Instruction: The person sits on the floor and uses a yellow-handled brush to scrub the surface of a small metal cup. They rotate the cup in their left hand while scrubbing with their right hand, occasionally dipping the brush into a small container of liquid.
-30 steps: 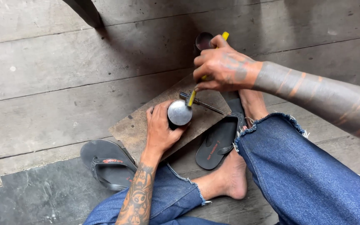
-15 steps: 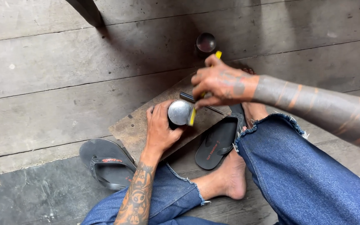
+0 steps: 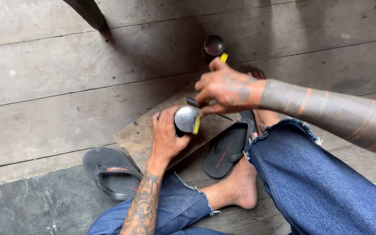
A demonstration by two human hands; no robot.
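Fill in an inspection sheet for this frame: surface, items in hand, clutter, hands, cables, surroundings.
Surface: worn grey plank floor; a brown board lies flat on it under the work.
Items in hand: round shiny metal piece gripped from below; yellow-handled tool laid against its rim, the yellow end showing above the hand.
Clutter: one dark flip-flop at left, another by the bare foot; a small round dark metal thing on the floor beyond.
Hands: left hand closed around the metal piece; right hand closed on the tool.
Cables: nothing seen.
Surroundings: dark slanted post at top; blue jeans in the foreground.
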